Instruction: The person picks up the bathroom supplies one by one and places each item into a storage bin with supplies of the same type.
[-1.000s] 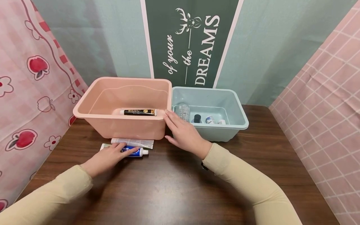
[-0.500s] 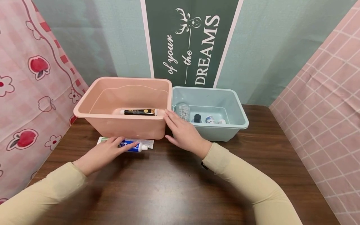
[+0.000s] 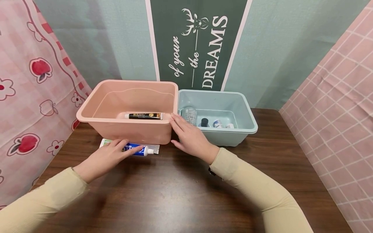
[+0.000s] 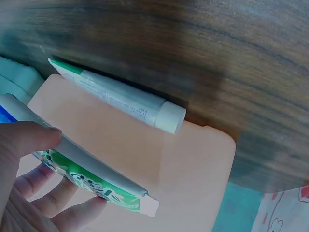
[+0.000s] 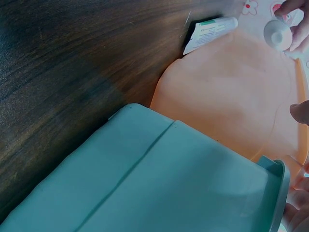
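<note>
My left hand holds a blue, green and white toothpaste tube just in front of the pink bin. In the left wrist view the thumb lies on one side of that tube and the fingers on the other. A second white tube with a green end lies on the table along the bin's base, partly hidden in the head view. My right hand rests its extended fingers on the pink bin's front right corner, beside the light blue bin. Its thumb stands apart, lower down.
Inside the pink bin lies a black tube. The light blue bin holds a clear bottle, a dark-capped bottle and small white containers. Both bins stand side by side on the brown table, with curtains behind and at both sides.
My left hand has picked the toothpaste tube up from its spot and brought it slightly toward the pink bin, so it now overlaps the second tube. The right hand has stayed put.
</note>
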`<state>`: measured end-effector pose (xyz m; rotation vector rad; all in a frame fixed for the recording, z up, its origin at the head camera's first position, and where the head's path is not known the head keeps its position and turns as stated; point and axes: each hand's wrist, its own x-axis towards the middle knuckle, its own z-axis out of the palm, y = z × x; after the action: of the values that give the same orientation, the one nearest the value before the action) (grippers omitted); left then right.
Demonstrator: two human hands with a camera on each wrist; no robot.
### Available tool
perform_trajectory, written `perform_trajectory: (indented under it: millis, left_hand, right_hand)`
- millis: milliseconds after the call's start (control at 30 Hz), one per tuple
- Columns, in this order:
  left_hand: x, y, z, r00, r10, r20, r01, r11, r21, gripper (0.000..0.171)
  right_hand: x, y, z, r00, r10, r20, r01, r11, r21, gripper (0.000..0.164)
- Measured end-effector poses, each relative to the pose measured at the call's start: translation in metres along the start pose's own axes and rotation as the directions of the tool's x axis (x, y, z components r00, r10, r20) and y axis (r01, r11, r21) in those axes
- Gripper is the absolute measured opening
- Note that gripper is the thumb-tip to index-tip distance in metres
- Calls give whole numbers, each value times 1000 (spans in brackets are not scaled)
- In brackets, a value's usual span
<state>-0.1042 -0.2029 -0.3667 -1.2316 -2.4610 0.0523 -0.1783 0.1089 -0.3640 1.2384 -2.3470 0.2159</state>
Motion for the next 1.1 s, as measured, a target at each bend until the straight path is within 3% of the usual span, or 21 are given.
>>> perform_trajectory:
  millis: [233,467,700,933,1100]
  left_hand:
    - [1,0,-7,999,-23,49,22,999,25,69]
    - [4,0,-16,999,-26,38,25,999,26,70]
    - [4,0,-25,993,-57,101,53,998,42,80]
    - [8,2,-35,1000,-16,0,16,999,39,62]
    - [8,2,-38,1000,-26,13,25,997,67,63]
  right_hand:
    - [0,0,0,1000,7,9,-7,1000,4,75]
    - [0,0,0,1000,14,17,-14,1000,7,76]
    - [0,0,0,1000,14,20,-14,1000,8,75]
    - [0,-1,-1,999,17,29,-18,1000,10,76]
    - [0,0,-2,1000,14,25,-14,1000,11,76]
